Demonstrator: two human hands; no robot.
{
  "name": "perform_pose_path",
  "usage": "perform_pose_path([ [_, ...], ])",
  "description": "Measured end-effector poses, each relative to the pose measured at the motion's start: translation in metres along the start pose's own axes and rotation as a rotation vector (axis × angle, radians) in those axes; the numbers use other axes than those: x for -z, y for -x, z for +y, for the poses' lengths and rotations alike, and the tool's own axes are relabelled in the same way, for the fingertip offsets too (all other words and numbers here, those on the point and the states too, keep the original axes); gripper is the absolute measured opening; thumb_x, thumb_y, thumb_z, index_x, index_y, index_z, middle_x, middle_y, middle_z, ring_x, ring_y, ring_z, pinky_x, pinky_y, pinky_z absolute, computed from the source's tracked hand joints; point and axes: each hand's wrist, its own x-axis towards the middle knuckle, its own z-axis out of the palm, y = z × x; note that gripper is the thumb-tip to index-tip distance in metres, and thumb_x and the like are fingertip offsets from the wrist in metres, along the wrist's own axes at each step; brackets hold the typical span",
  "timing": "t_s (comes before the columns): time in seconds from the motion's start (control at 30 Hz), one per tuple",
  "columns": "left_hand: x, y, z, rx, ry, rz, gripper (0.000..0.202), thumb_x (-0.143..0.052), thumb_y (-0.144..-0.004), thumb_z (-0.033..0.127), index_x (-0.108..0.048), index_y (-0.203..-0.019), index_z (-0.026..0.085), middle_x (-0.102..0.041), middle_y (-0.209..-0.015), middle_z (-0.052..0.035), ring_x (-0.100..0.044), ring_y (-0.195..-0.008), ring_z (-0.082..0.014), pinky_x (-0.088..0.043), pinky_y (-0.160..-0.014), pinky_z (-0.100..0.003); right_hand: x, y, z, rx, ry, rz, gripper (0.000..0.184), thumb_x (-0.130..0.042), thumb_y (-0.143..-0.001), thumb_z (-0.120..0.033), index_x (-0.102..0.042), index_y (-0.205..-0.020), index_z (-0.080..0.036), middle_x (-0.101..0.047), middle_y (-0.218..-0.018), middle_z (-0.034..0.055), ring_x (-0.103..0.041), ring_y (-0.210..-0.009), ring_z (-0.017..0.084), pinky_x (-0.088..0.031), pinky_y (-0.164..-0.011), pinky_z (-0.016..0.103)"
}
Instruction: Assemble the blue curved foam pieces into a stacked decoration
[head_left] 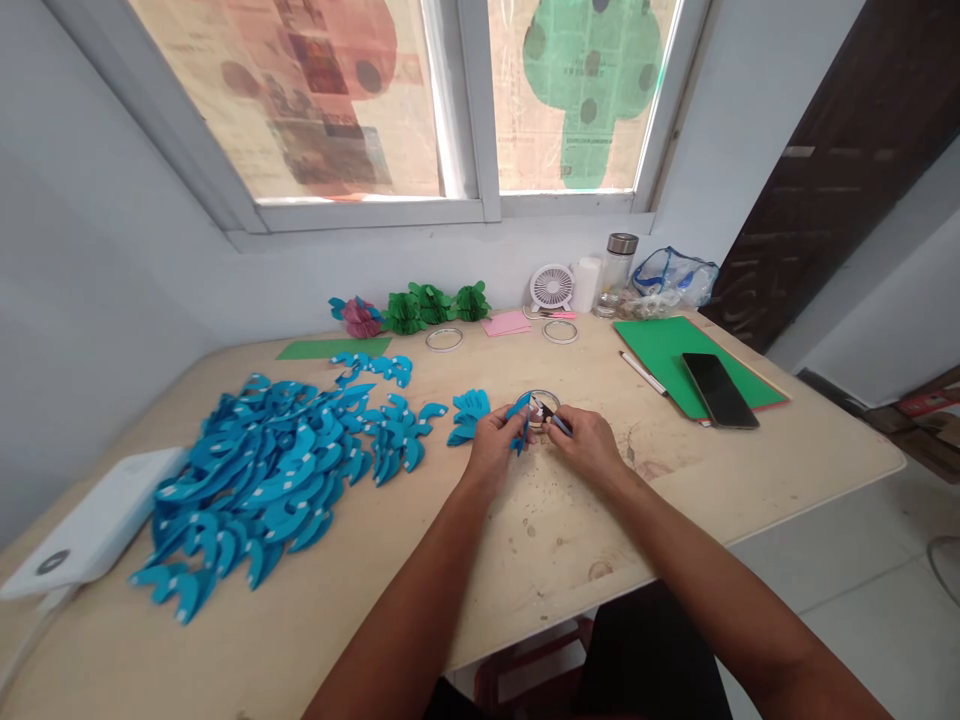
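Observation:
My left hand [495,445] is closed on a blue paper cut-out [519,415] at the middle of the wooden table [540,540]. My right hand [589,442] pinches a small tool, maybe a pen or tweezers, [553,420] against that cut-out. Both hands meet just in front of a tape ring [541,400]. A small stack of blue cut-outs [469,413] lies just left of my left hand. A large heap of blue curved paper pieces [262,470] covers the table's left side.
A white device [90,525] sits at the far left. Green and pink paper flowers [427,305], tape rings [444,339], pink notes [506,323], a small fan [551,287] and a bottle [616,272] line the back. A phone [718,390] lies on a green sheet [667,350] at right.

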Motion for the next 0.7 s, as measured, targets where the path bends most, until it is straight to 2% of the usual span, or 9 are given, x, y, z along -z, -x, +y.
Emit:
perform_pose_path([
  [0.13, 0.0001, 0.0008, 0.0, 0.001, -0.017, -0.002, 0.028, -0.071, -0.062, 0.038, -0.068, -0.068, 0.012, -0.056, -0.049, -0.001, -0.047, -0.045, -0.0085, -0.034, -0.044, -0.021, 0.0005, 0.0004, -0.0003, -0.002, 0.002, -0.002, 0.022, -0.047, -0.081, -0.035, -0.056, -0.067, -0.02, -0.057, -0.061, 0.0001, -0.045, -0.057, 0.012, -0.023, -0.052, 0.022],
  [0.5, 0.0037, -0.003, -0.0043, -0.003, -0.023, 0.007, 0.023, -0.071, -0.062, 0.034, -0.068, -0.061, 0.011, -0.058, -0.052, -0.003, -0.049, -0.049, -0.0097, -0.038, -0.049, -0.022, 0.0002, 0.0006, -0.0005, -0.011, -0.009, -0.009, 0.022, -0.048, -0.08, -0.035, -0.056, -0.066, -0.019, -0.056, -0.06, 0.0, -0.044, -0.055, 0.012, -0.023, -0.051, 0.022],
  [0.7, 0.0044, -0.0021, -0.0007, 0.032, 0.029, 0.018, 0.024, -0.072, -0.059, 0.034, -0.069, -0.063, 0.011, -0.061, -0.056, -0.0049, -0.052, -0.05, -0.0103, -0.04, -0.049, -0.022, -0.001, -0.0011, 0.0029, -0.078, -0.005, -0.018, 0.022, -0.05, -0.08, -0.036, -0.059, -0.068, -0.02, -0.057, -0.059, -0.0001, -0.045, -0.055, 0.012, -0.023, -0.05, 0.022],
])
